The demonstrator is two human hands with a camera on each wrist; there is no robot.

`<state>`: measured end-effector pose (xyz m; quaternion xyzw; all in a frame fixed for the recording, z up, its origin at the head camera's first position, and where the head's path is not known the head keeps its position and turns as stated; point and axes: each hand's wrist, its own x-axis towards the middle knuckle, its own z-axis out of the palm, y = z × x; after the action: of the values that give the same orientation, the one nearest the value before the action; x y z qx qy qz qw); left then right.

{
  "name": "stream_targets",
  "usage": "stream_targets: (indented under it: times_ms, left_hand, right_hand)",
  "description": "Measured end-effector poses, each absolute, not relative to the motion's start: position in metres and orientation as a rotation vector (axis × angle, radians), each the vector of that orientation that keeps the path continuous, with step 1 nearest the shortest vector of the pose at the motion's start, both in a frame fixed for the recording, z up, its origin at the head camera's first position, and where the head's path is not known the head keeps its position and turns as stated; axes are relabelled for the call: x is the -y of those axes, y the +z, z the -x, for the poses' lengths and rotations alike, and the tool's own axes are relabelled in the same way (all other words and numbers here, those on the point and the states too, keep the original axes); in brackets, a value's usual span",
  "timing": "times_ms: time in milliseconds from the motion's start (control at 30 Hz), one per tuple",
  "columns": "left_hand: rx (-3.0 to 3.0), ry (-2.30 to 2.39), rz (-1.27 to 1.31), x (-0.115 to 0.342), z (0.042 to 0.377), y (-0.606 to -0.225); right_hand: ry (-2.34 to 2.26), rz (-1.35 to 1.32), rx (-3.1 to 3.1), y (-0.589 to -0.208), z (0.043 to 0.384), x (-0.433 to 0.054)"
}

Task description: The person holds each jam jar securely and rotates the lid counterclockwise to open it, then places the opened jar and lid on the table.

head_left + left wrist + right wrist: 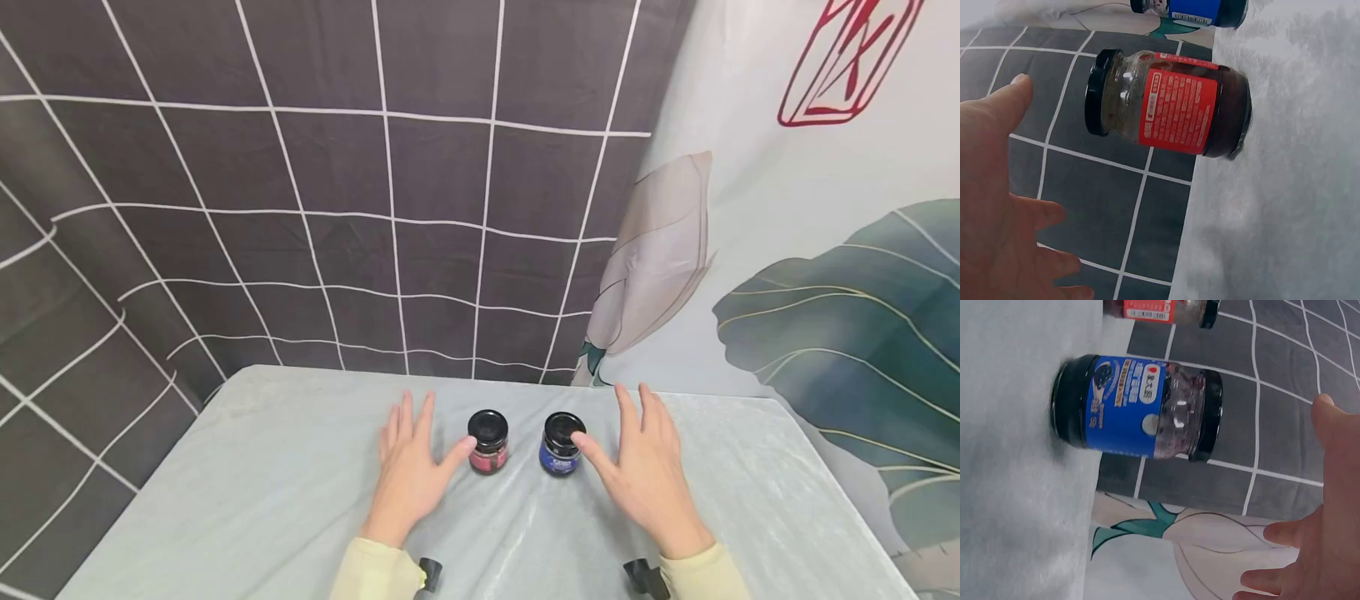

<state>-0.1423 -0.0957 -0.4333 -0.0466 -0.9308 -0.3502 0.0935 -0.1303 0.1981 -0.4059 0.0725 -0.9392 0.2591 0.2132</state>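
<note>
Two glass jars with black lids stand upright on the pale cloth-covered table. One jar has a red label, and the jar to its right has a blue label. My left hand hovers to the left of the red-labelled jar, fingers spread, its thumb near the lid. In the left wrist view a gap shows between that thumb and the red-labelled jar. On the other side, my right hand is spread beside the blue-labelled jar; the right wrist view shows its thumb apart from that jar. Neither hand holds anything.
The table has a light grey, slightly wrinkled cover. Behind it hangs a dark cloth with a white grid. A white cloth with leaf prints hangs at the right. Dark wrist mounts show at the sleeves.
</note>
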Motion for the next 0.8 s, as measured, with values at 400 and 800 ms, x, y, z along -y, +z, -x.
stream_targets:
  times_ms: [400,800]
  left_hand:
    - [2.748,-1.098,0.159,0.090,0.141,-0.440]
    - [2.746,-1.131,0.158,0.082,0.144,-0.447]
  right_hand:
    - [0.734,-0.250,2.586,-0.405,0.133,-0.182]
    - [0.763,-0.259,2.581,-0.402,0.135,-0.170]
